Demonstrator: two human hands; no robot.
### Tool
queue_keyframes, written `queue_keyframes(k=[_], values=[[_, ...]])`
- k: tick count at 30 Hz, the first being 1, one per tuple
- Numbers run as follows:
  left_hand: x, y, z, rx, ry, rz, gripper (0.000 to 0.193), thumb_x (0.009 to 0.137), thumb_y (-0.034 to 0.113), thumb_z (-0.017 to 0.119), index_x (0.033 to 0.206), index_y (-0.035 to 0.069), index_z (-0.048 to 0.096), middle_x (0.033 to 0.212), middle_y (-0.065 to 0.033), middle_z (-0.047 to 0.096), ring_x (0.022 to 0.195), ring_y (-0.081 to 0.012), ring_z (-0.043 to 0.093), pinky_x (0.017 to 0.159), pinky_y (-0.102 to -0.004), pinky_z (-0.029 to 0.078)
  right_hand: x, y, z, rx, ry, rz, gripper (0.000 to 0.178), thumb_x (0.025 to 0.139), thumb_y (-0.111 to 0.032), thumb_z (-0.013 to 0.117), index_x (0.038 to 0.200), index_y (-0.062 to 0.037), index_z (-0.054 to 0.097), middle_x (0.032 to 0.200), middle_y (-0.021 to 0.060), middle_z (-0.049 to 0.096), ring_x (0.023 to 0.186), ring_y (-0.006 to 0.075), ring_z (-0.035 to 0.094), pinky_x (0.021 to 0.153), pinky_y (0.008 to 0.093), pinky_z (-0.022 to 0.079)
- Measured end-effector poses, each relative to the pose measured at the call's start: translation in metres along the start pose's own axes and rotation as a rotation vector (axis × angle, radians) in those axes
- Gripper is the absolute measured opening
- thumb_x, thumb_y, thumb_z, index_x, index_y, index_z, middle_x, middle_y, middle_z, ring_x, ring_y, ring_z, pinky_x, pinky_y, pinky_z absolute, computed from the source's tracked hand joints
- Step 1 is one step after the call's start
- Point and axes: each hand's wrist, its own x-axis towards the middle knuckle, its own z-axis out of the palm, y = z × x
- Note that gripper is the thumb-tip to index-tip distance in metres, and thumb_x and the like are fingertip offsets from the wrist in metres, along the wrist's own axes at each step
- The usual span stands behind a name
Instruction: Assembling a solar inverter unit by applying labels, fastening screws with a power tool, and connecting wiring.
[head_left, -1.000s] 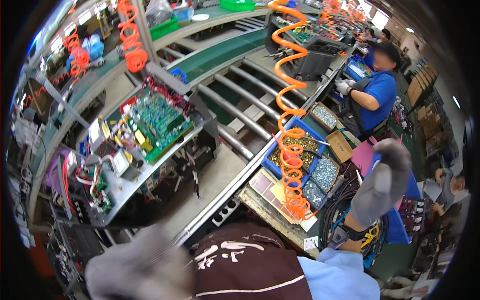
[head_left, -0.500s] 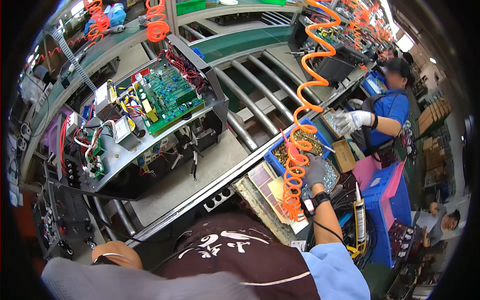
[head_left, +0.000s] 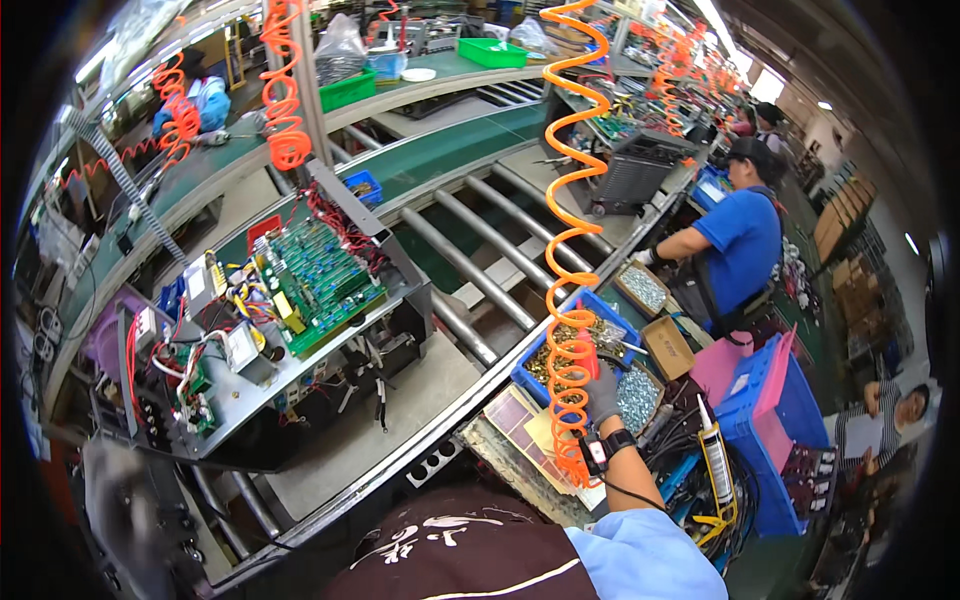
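My right hand, in a grey glove, is closed around a red air screwdriver over the blue bin of brass-coloured screws. Part of the tool is hidden behind an orange coiled hose. At the lower left, my left hand, also gloved, is smeared by motion, so its fingers cannot be made out. It is near the front left corner of an opened machine chassis, which carries a green circuit board and bundled wires.
Rollers run beyond the chassis. Beside the blue bin stand a tray of silver screws and a small cardboard box. A sealant gun and a blue crate are at right. A co-worker in blue stands farther along.
My right hand has taken hold of the red screwdriver at the bin. My left hand has swung from the lower edge toward the far left. The view has shifted, and the co-worker has turned away.
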Motion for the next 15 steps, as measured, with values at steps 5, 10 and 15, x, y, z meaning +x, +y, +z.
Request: queue_keyframes(k=[5,10,15], values=[[0.025,-0.094,-0.005,0.345,-0.174,-0.292,0.045,0.084,0.018,0.054,0.125,0.000,0.049,0.119,-0.0191,0.055,0.112,-0.0333,0.050,0.097,-0.0396,0.037,-0.026,-0.073,0.031,0.371,0.012,-0.007,0.045,0.083,-0.038,0.061,0.111,-0.0026,0.054,0.087,0.0016,0.056,0.070,0.0113,0.053,0.062,0.0240,0.044],[0.070,-0.144,0.029,0.299,-0.361,-0.165,0.039,0.089,0.029,0.051,0.117,0.001,0.053,0.108,-0.0218,0.057,0.097,-0.0391,0.056,0.083,-0.0435,0.045,-0.070,-0.113,-0.047,0.623,-0.193,-0.140,0.052,0.078,-0.039,0.064,0.114,-0.0029,0.053,0.091,0.0025,0.055,0.074,0.0126,0.054,0.064,0.0247,0.044],[0.105,-0.128,0.013,0.450,-0.607,-0.346,0.041,0.089,0.039,0.051,0.109,0.004,0.060,0.103,-0.0192,0.061,0.099,-0.0365,0.058,0.082,-0.0432,0.046,-0.108,-0.202,-0.011,0.755,-0.144,-0.249,0.059,0.073,-0.040,0.068,0.117,-0.0032,0.052,0.095,0.0035,0.055,0.078,0.0138,0.055,0.066,0.0255,0.044]])
